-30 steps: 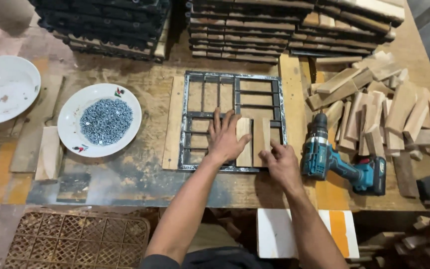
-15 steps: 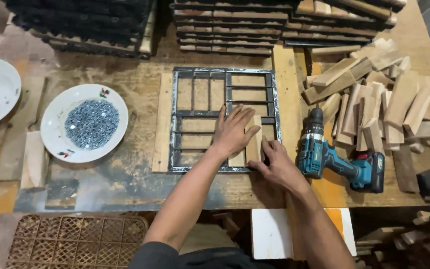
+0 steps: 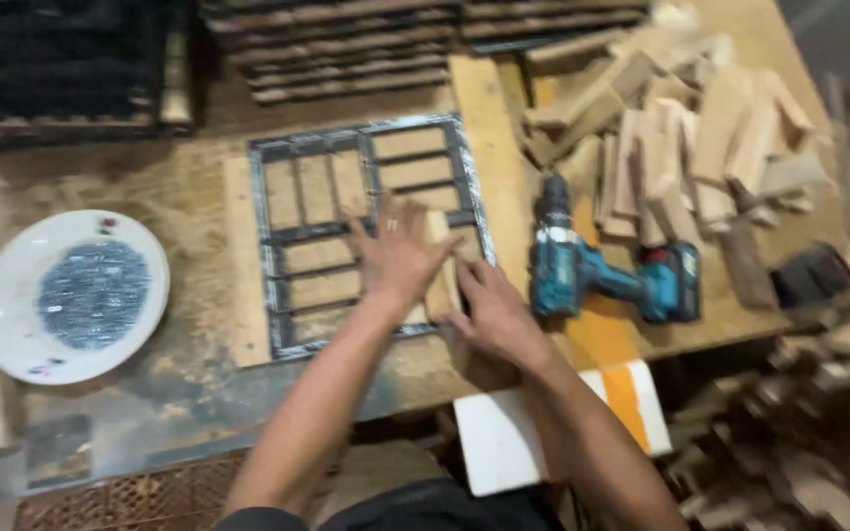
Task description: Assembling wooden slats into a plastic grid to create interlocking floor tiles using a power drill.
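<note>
A dark metal grid frame (image 3: 287, 147) lies on the wooden workbench, with several cells showing wood. My left hand (image 3: 395, 258) rests flat, fingers spread, on small wooden blocks (image 3: 438, 285) set in the frame's lower right cells. My right hand (image 3: 492, 315) touches the same blocks at the frame's lower right corner, fingers bent against them. A teal cordless drill (image 3: 592, 270) lies on the bench just right of my right hand. The picture is blurred by motion.
A white plate of small grey screws (image 3: 76, 295) sits at the left. A pile of short wood offcuts (image 3: 700, 138) lies at the right. Stacked slats (image 3: 366, 49) and dark crates (image 3: 61, 69) line the back. A woven panel (image 3: 140, 497) is below the bench edge.
The view has shifted, so the bench appears to slide right and down. Both hands stay on the blocks in the frame's lower right cells; the second white plate has left view.
</note>
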